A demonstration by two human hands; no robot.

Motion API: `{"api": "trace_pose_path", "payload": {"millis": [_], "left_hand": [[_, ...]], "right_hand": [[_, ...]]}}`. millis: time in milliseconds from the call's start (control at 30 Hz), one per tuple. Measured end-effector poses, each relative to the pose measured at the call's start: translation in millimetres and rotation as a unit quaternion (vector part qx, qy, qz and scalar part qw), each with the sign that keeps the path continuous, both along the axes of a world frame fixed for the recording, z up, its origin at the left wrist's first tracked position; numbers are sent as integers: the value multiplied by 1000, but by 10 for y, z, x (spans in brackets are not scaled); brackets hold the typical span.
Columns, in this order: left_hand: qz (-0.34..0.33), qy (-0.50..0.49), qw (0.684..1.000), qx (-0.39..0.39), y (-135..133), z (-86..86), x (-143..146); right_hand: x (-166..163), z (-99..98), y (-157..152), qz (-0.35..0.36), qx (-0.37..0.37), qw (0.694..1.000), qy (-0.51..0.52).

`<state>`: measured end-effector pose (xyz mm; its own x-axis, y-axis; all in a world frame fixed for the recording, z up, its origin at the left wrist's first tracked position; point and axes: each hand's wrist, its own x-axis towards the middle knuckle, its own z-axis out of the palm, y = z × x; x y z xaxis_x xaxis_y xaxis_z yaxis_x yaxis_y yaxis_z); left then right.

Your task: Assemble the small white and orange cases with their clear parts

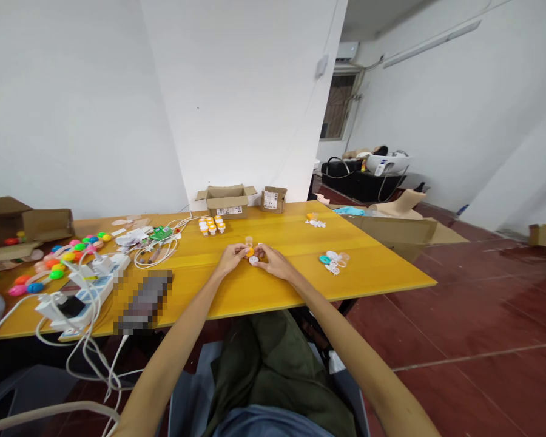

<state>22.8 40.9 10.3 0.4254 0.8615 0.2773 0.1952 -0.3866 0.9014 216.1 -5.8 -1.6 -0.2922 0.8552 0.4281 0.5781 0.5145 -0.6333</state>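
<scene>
My left hand (231, 258) is closed at the fingertips on a small orange round plastic part (250, 251) above the middle of the table. Facing it from the other side, my right hand (275, 263) has its fingers curled, the thumb at the edge of a white round plastic part (253, 261). Whether the white part is gripped or lies on the table is hard to see. Just beyond the fingertips stands a small clear plastic cup (249, 241). The parts are small, and the fingers hide some of their edges.
Several orange-and-white capped containers (212, 225) stand near an open cardboard box (226, 201) and a smaller box (273, 199). Loose white, teal and clear parts (332, 262) lie at right, more (315, 221) behind. A power strip (95, 297), cables and a blurred dark device (144, 301) occupy the left.
</scene>
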Motion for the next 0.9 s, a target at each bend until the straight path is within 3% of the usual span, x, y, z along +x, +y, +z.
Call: {"api": "trace_pose_path", "payload": {"millis": [433, 900], "left_hand": [[-31, 55, 997, 45, -104, 40, 49], [-33, 68, 994, 78, -106, 51, 48]], "right_hand": [[11, -96, 62, -2, -1, 1000, 27], [6, -24, 21, 9, -14, 999, 31]]}}
